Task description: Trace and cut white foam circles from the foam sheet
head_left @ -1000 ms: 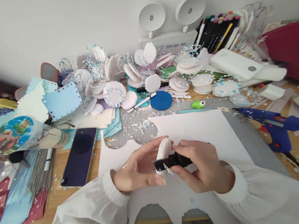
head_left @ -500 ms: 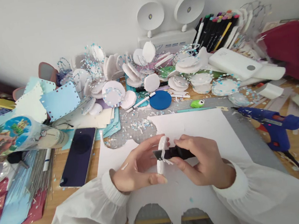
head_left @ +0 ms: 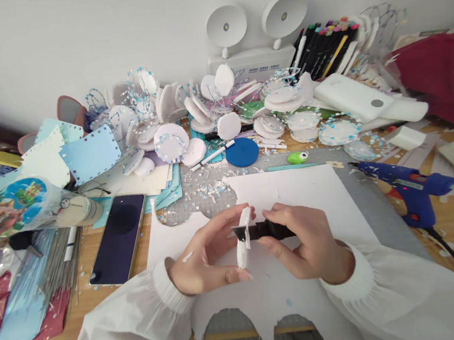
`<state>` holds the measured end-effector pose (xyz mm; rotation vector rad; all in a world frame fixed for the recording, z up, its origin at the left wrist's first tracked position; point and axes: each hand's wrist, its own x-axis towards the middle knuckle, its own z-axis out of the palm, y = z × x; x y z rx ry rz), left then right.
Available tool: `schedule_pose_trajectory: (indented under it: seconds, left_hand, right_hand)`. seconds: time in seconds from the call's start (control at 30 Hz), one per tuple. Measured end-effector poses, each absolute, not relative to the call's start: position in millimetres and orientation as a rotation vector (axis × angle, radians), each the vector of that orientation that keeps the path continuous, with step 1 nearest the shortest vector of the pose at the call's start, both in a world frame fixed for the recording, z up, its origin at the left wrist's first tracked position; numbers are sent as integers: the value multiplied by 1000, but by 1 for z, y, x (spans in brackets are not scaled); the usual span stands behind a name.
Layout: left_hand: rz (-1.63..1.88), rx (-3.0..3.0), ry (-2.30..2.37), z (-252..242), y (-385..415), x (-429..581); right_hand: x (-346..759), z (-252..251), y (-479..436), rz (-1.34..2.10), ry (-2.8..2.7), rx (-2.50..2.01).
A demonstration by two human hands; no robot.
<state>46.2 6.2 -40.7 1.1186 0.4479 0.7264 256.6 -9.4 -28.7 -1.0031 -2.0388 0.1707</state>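
My left hand (head_left: pixel 201 256) grips a thin white foam disc (head_left: pixel 242 256) on edge, fingertips at its top and thumb at its bottom. My right hand (head_left: pixel 302 235) is wrapped round a black utility knife (head_left: pixel 271 229). The knife's dark blade (head_left: pixel 239 232) lies across the disc's rim, pointing left, and a small white shaving hangs by it. Beneath both hands spreads a white foam sheet (head_left: pixel 310 191) with rounded cut-outs along its left and near edges.
A phone (head_left: pixel 117 240) and a plastic cup (head_left: pixel 39 203) lie to the left. White discs (head_left: pixel 171 142) are heaped along the back, near a blue round lid (head_left: pixel 242 152). On the right sits a blue glue gun (head_left: pixel 405 186), its cord running toward me.
The blade remains across the disc's rim. A longer curled shaving beside it has given way to a shorter piece. The whole view has shifted slightly.
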Motion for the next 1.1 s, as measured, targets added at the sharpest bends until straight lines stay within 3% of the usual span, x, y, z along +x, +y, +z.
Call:
schedule_pose_trajectory:
  seconds: [0.37, 1.1]
  left_hand:
    - [702, 1083, 389, -41, 3, 44]
    - [672, 878, 302, -31, 10, 47]
  right_hand:
    - [274, -34, 3, 140, -1817, -1241]
    - [262, -31, -7, 83, -1901, -1047]
